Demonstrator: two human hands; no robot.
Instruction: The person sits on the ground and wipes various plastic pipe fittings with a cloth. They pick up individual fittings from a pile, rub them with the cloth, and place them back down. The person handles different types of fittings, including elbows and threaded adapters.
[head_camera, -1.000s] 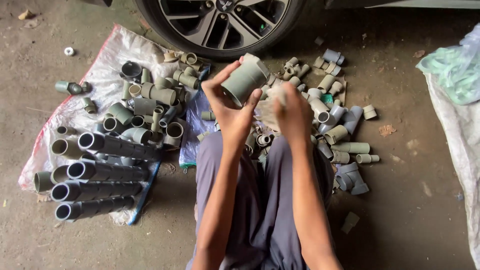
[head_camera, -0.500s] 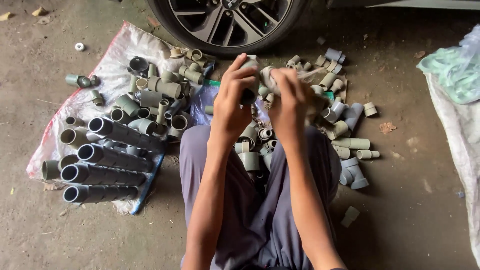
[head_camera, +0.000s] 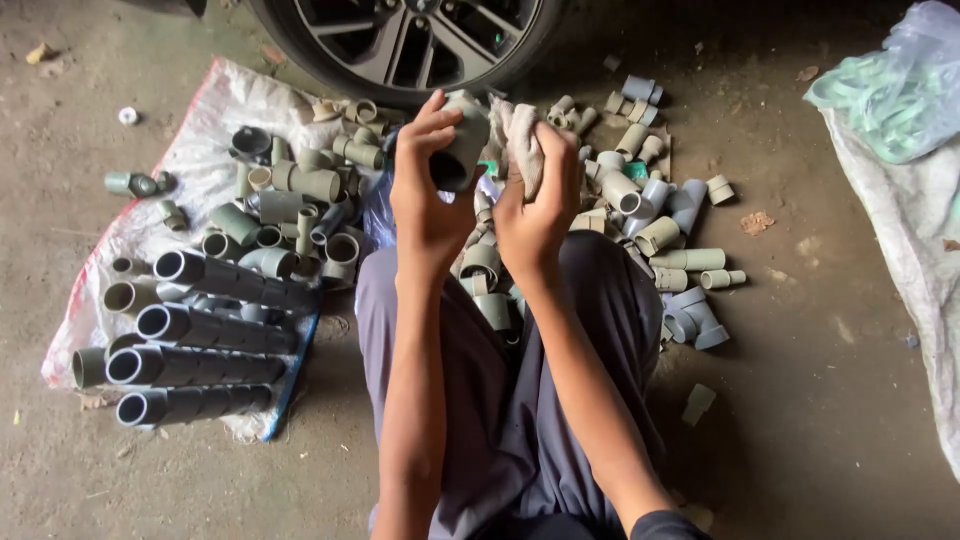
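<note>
Head view: left hand (head_camera: 425, 195) grips pipe fitting (head_camera: 458, 142), right hand (head_camera: 535, 200) clutches rag (head_camera: 520, 135)

Dim soft daylight, faint shadows, slight blur

One head-worn view looks steeply down, close over the lap and concrete floor (head_camera: 800, 420).

I note car wheel (head_camera: 400, 35) cut by top edge, plastic bag (head_camera: 900, 85) cut at right edge, fitting (head_camera: 455, 145) partly hidden by left hand (head_camera: 425, 195), rag (head_camera: 522, 145) bunched behind right hand (head_camera: 535, 205), own elbows lost below.
</note>
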